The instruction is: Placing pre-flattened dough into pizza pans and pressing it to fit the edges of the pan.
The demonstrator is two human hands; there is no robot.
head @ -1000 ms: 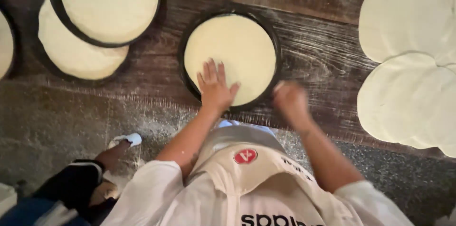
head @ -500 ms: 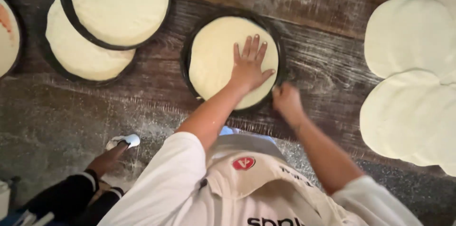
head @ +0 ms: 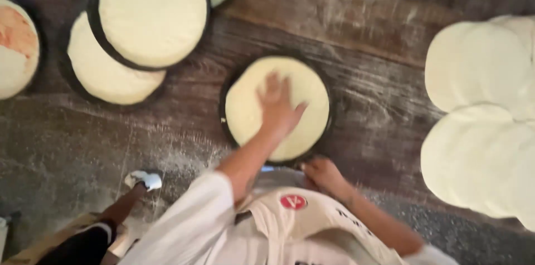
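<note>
A round of pale dough (head: 301, 89) lies in a black round pan (head: 330, 131) on a floured dark wooden table (head: 368, 31). My left hand (head: 277, 106) is pressed flat on the middle of the dough, fingers spread, holding nothing. Curled fingers of my right hand (head: 324, 174) sit against the pan's near rim, just in front of my white apron (head: 290, 226). Motion blur softens both hands.
Two more black pans with dough (head: 150, 11) (head: 108, 75) overlap at the upper left, and a sauced one (head: 14, 45) sits at the far left edge. Several bare dough rounds (head: 479, 120) are piled on the right. A white shoe (head: 144, 179) shows below the table at lower left.
My left hand slid from the near left edge of the dough across to its middle. My right hand stayed at the pan's near rim.
</note>
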